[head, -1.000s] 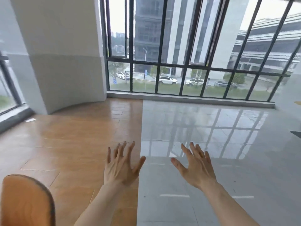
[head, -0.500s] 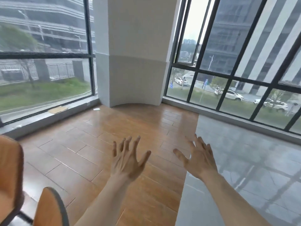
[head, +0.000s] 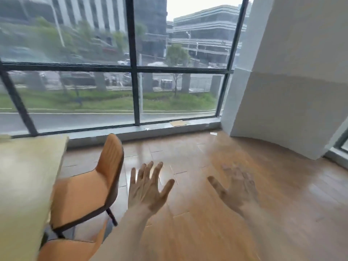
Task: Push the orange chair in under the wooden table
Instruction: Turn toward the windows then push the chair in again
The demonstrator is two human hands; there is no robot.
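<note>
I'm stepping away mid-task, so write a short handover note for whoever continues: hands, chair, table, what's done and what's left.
Left hand: open, fingers spread, in the air just right of the chair, touching nothing.
Right hand: open, blurred, over the floor, empty.
Chair: orange, at the table's right edge, backrest away from the table, seat mostly out in the open.
Table: wooden, at the left of the view.
A second orange seat shows at the bottom edge.
Done: nothing yet; no grip on the chair.
Left: take the backrest and push the chair in under the table.
</note>
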